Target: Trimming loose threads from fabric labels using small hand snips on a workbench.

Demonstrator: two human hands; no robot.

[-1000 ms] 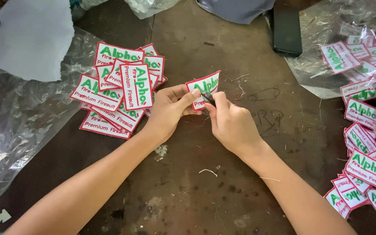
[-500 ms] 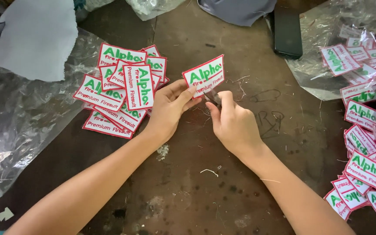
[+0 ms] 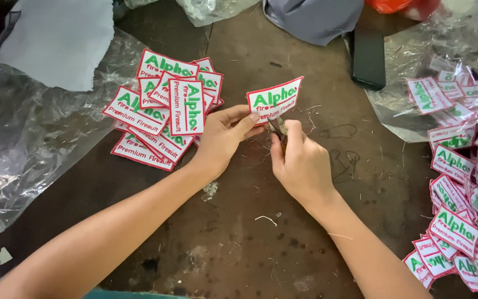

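Left hand (image 3: 225,138): grip pinching the lower edge of one embroidered patch (image 3: 275,99), white with red border and green lettering, held just above the desk (image 3: 239,232). Right hand (image 3: 302,166): grip clenched on what appears to be small thread snips (image 3: 278,126), tips at the patch's lower edge. Stack of matching patches (image 3: 164,111) lies left; black phone (image 3: 367,58) upper right.

head view | worn on head, looking steeply down and forward | close over table (image 3: 239,232) | both forearms entering from bottom edge | single view, nothing shared
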